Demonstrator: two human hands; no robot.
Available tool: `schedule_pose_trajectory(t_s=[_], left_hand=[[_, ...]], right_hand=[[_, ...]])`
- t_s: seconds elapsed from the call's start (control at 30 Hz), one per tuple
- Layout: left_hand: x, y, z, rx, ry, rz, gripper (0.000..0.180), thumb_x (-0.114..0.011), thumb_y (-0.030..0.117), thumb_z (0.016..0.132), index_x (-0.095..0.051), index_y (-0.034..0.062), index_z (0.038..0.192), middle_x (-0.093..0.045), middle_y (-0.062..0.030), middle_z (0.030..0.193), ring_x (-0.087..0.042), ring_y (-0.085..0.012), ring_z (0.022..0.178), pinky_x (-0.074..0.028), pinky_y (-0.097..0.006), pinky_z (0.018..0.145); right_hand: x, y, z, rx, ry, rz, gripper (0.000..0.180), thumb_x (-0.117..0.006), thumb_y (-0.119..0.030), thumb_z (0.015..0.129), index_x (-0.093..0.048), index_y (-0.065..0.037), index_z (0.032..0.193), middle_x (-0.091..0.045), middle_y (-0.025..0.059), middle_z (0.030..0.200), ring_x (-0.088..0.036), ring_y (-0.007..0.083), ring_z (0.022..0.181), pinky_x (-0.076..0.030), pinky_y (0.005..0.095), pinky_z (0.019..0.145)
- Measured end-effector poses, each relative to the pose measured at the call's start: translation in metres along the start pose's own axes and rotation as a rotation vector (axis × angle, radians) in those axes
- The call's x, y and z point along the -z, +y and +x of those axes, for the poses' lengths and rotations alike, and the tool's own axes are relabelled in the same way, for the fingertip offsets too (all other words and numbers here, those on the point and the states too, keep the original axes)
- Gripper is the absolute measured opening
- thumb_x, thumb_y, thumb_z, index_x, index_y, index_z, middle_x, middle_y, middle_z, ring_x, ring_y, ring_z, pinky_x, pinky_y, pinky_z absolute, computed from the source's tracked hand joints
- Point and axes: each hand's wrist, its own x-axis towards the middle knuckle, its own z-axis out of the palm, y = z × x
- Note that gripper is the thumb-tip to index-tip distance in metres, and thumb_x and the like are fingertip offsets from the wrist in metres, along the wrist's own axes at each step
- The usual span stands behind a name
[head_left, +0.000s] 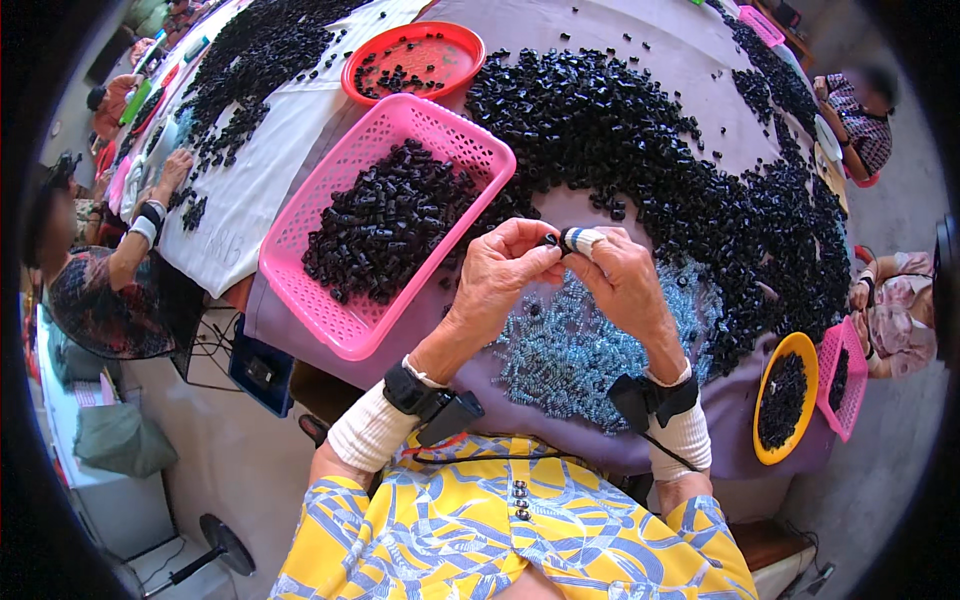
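My left hand [500, 275] and my right hand [628, 282] meet over the table. My left thumb and forefinger pinch a small black plastic piece [550, 240]. The fingertips of my right hand close on the same piece from the other side, and a striped finger cover [582, 240] wraps one of them. Below my hands spreads a pile of tiny clear-blue parts [570, 350]. Left of them stands a pink perforated basket [345, 335] partly filled with black pieces [385, 220]. Beyond my hands lies a big heap of loose black pieces [590, 120].
A red round tray [440, 60] with scattered black pieces touches the basket's far end. At the right edge are a yellow oval tray [762, 440] and another pink basket [848, 410]. Other people sit around the table, one at the left with a hand [178, 165] near black pieces.
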Motion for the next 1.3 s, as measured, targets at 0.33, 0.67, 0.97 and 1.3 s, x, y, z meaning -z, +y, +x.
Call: schedule_pose_trajectory(t_s=[0.33,0.67,0.97,1.3], left_hand=[[0.0,0.007,-0.003,0.026,0.013,0.116,0.023,-0.064,0.009,0.086,-0.06,-0.0011,0.107,-0.066,-0.0068,0.09,-0.063,-0.0115,0.077,-0.053,-0.025,0.071],[-0.001,0.005,-0.002,-0.046,-0.003,0.148,0.026,-0.064,0.007,0.086,-0.061,-0.0015,0.11,-0.066,-0.0067,0.093,-0.062,-0.0101,0.078,-0.052,-0.024,0.072],[-0.001,0.004,-0.002,-0.063,0.017,0.192,0.024,-0.063,0.003,0.086,-0.062,-0.0024,0.109,-0.066,-0.0062,0.093,-0.061,-0.0089,0.078,-0.052,-0.022,0.071],[0.004,-0.002,-0.001,-0.121,0.034,0.326,0.023,-0.062,0.001,0.084,-0.064,-0.0015,0.107,-0.066,-0.0039,0.086,-0.058,-0.0071,0.072,-0.049,-0.021,0.066]], right_hand=[[0.01,-0.006,0.01,0.005,0.052,-0.004,0.014,-0.067,-0.009,0.074,-0.062,0.0,0.083,-0.061,0.0117,0.073,-0.059,0.0285,0.07,-0.043,0.0377,0.072],[0.004,-0.009,0.014,0.093,0.107,-0.155,0.014,-0.07,-0.01,0.074,-0.062,-0.001,0.082,-0.059,0.0092,0.072,-0.056,0.026,0.067,-0.042,0.0376,0.075],[0.004,-0.012,0.014,0.177,0.074,-0.244,0.012,-0.068,-0.009,0.074,-0.062,-0.002,0.081,-0.059,0.009,0.073,-0.057,0.0248,0.071,-0.04,0.0399,0.08],[-0.001,-0.016,0.01,0.136,0.0,-0.413,0.009,-0.059,-0.008,0.082,-0.059,0.0,0.087,-0.059,0.0116,0.08,-0.058,0.0259,0.08,-0.036,0.042,0.088]])
